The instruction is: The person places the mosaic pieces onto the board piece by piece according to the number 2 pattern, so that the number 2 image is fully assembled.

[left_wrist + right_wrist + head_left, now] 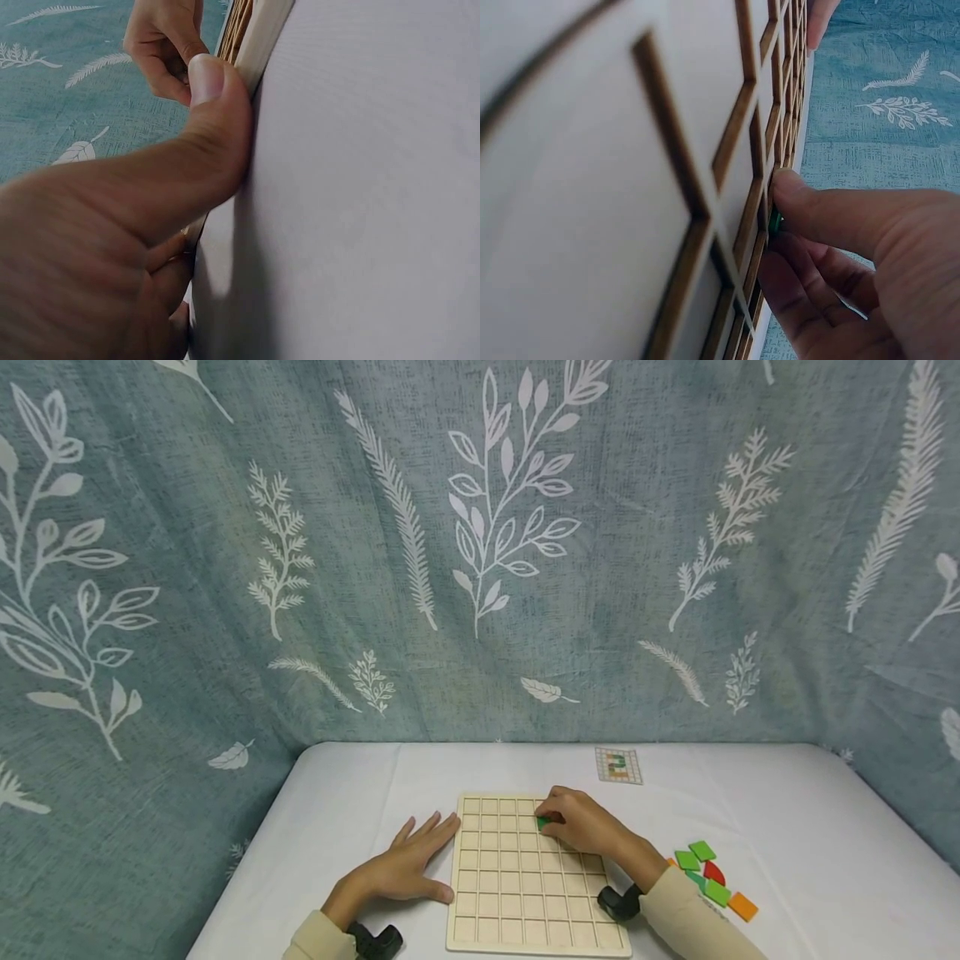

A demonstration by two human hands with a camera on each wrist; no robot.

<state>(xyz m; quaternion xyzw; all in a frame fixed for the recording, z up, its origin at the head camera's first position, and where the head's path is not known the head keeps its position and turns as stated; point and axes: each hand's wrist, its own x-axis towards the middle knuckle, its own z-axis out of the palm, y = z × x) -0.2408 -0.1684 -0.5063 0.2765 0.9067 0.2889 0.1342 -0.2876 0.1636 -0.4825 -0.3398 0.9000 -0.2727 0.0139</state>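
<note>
A pale wooden grid board (489, 883) with raised ribs lies on the white table. My right hand (585, 821) is over its upper right part, pinching a small dark green tile (542, 822) between thumb and fingers. In the right wrist view the green tile (775, 220) shows right at the ribs of the grid, partly covered by the fingertips. Along the board's left edge rests my left hand (408, 866), fingers spread, thumb and fingertips against the rim. The left wrist view has the left thumb (214, 127) pressed at the board's side.
To the right of the board lie loose tiles: several green squares (717, 893), a red quarter-round piece (714, 872) and an orange square (743, 907). A small pattern card (618, 766) lies behind the board. A leaf-patterned curtain (420, 568) hangs behind the table.
</note>
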